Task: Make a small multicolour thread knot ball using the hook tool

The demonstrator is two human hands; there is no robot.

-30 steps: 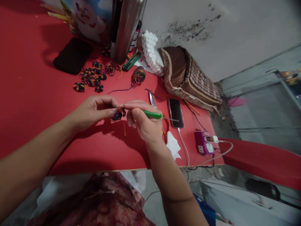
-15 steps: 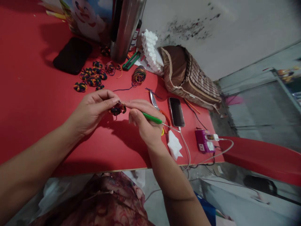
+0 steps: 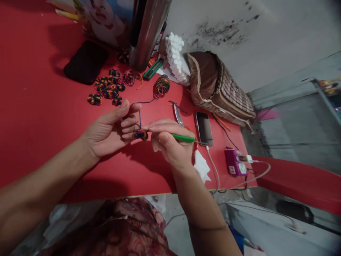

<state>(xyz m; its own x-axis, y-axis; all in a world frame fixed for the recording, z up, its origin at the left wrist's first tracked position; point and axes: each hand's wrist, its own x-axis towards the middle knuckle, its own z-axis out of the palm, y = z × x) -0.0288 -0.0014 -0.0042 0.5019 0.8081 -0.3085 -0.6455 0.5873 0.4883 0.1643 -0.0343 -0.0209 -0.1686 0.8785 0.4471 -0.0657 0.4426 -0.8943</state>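
Note:
My right hand [image 3: 170,144] pinches a green-handled crochet hook [image 3: 183,138], whose tip is in a small multicoloured crochet piece [image 3: 141,134]. My left hand [image 3: 113,128] lies palm up beside that piece, fingers partly curled, with the dark yarn strand [image 3: 139,119] running over its fingertips. The strand leads back to a small ball of multicoloured yarn [image 3: 161,85] on the red table [image 3: 39,117].
Several finished crochet pieces [image 3: 108,89], a black pouch [image 3: 86,62], a steel flask [image 3: 147,32], white foam [image 3: 174,57], a brown bag [image 3: 218,87], scissors [image 3: 179,116], a phone [image 3: 204,128] on a cable, a purple power strip [image 3: 234,166] and a tissue [image 3: 201,165].
My left hand has opened its pinch and turned palm up, the yarn now stretched over its fingers. The right hand with the hook shifted slightly right.

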